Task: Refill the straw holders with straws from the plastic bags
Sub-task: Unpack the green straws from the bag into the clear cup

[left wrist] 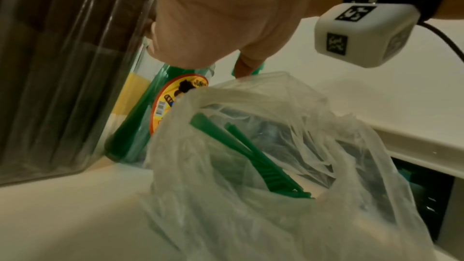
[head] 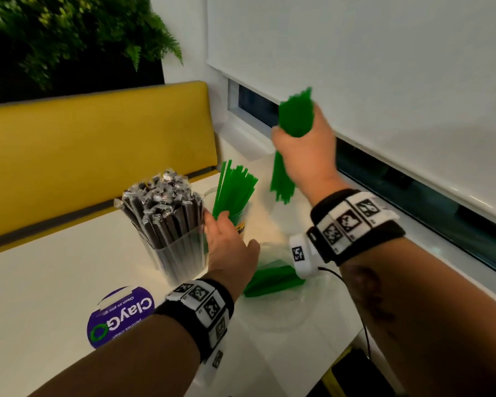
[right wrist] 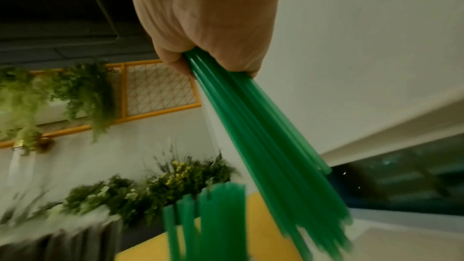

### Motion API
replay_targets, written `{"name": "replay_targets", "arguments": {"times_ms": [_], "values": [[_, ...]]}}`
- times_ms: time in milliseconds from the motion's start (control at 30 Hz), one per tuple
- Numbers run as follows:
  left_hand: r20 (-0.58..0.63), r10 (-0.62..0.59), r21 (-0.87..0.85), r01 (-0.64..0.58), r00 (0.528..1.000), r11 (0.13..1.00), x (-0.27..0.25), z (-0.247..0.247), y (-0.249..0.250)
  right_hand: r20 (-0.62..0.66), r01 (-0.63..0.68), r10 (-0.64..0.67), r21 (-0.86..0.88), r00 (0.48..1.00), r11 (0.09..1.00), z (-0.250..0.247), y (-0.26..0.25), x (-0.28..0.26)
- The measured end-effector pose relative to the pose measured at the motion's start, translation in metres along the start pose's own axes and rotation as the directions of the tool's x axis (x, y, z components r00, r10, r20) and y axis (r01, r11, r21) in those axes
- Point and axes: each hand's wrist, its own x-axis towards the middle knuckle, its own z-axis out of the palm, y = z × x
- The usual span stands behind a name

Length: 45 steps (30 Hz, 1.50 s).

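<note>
My right hand [head: 301, 144] [right wrist: 208, 17] grips a bundle of green straws [head: 295, 116] [right wrist: 263, 136], raised above the table by the window. Below it to the left stands a clear labelled cup [head: 242, 222] [left wrist: 160, 110] with green straws [head: 234, 190] fanning out of it. My left hand [head: 229, 233] [left wrist: 208, 27] holds this cup, fingers on its left side and thumb on the right. A clear holder [head: 172, 247] [left wrist: 62, 66] packed with black wrapped straws stands just left of it. A crumpled plastic bag [head: 275, 305] [left wrist: 251, 205] with more green straws [head: 272, 279] [left wrist: 263, 166] lies near my left wrist.
The white table [head: 40, 296] carries a purple round ClayGo sticker [head: 121, 316] at the front. A yellow bench back [head: 98, 144] runs behind it, with plants [head: 55, 38] above. On the right, a white blind [head: 355, 53] hangs over a dark window above the sill.
</note>
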Motion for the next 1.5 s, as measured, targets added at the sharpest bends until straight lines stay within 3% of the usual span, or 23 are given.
{"name": "replay_targets", "arguments": {"times_ms": [200,300,467,600,700,767,833,900,933,967,1000,1033,1067,1100,1133,1200,1267,1300,1367,1400,1500], "values": [[-0.033,-0.007,-0.097,0.003,0.999,0.995,0.004,0.0,-0.004,0.05,-0.079,0.069,0.257,0.996,0.963,0.051,-0.013,0.012],[-0.042,-0.007,-0.054,0.004,0.999,0.999,0.005,0.002,-0.007,0.099,-0.081,0.061,0.214,0.993,0.973,0.061,-0.005,0.008],[-0.022,0.048,-0.023,-0.049,0.999,0.999,0.002,0.003,-0.009,0.114,-0.213,0.194,0.182,0.974,0.96,0.064,0.045,-0.002],[-0.028,0.085,-0.027,-0.086,0.996,0.996,0.0,0.004,-0.011,0.287,-0.28,0.26,0.034,0.922,0.959,0.066,0.077,-0.021],[-0.03,0.09,-0.024,-0.09,0.996,0.996,0.001,0.007,-0.011,0.395,-0.207,0.226,-0.09,0.89,0.974,0.063,0.085,-0.03],[-0.03,0.065,-0.033,-0.066,0.997,0.997,0.003,0.008,-0.012,0.339,-0.088,0.128,-0.13,0.932,0.988,0.055,0.079,-0.028],[-0.034,0.032,-0.035,-0.034,0.999,0.999,0.003,0.007,-0.014,0.229,0.123,-0.084,-0.16,0.97,0.979,0.046,0.063,-0.022],[-0.027,0.026,-0.033,-0.027,0.999,0.999,0.004,0.007,-0.014,0.249,0.361,-0.302,-0.242,0.92,0.9,0.041,0.047,-0.018],[-0.018,0.03,-0.033,-0.031,0.999,0.999,0.004,0.007,-0.013,0.357,0.449,-0.337,-0.299,0.871,0.842,0.042,0.043,-0.017],[-0.006,0.032,-0.037,-0.032,0.999,0.999,0.004,0.007,-0.013,0.515,0.497,-0.28,-0.35,0.81,0.794,0.045,0.043,-0.016],[0.003,0.032,-0.043,-0.032,0.999,0.999,0.004,0.006,-0.011,0.664,0.508,-0.14,-0.401,0.734,0.763,0.049,0.045,-0.017],[0.007,0.033,-0.052,-0.033,0.999,0.998,0.003,0.006,-0.01,0.75,0.5,0.002,-0.444,0.662,0.743,0.051,0.049,-0.018],[0.004,0.044,-0.066,-0.044,0.999,0.997,0.002,0.006,-0.011,0.776,0.487,0.076,-0.465,0.626,0.739,0.05,0.051,-0.019],[-0.008,0.068,-0.088,-0.068,0.998,0.994,-0.001,0.005,-0.011,0.768,0.471,0.068,-0.457,0.637,0.755,0.047,0.05,-0.021],[-0.032,0.109,-0.108,-0.111,0.994,0.988,-0.004,0.005,-0.014,0.732,0.448,0.007,-0.425,0.682,0.787,0.041,0.046,-0.022],[-0.09,0.241,-0.106,-0.25,0.966,0.962,-0.016,0.007,-0.025,0.561,0.392,-0.162,-0.318,0.812,0.864,0.024,0.037,-0.029],[-0.123,0.421,-0.04,-0.428,0.899,0.903,-0.028,0.008,-0.037,0.345,0.308,-0.247,-0.134,0.905,0.942,0.008,0.036,-0.042],[-0.117,0.516,-0.01,-0.521,0.848,0.854,-0.034,0.01,-0.042,0.295,0.279,-0.247,-0.071,0.923,0.958,-0.001,0.039,-0.05],[-0.051,0.641,0.03,-0.64,0.766,0.768,-0.037,0.015,-0.051,0.373,0.264,-0.209,-0.103,0.904,0.959,-0.012,0.058,-0.072],[0.009,0.66,0.054,-0.66,0.751,0.749,-0.034,0.019,-0.054,0.461,0.289,-0.179,-0.18,0.869,0.94,-0.015,0.07,-0.087],[0.211,0.551,0.169,-0.585,0.807,0.793,-0.012,0.04,-0.07,0.587,0.438,-0.174,-0.343,0.79,0.831,-0.017,0.1,-0.135]]}}
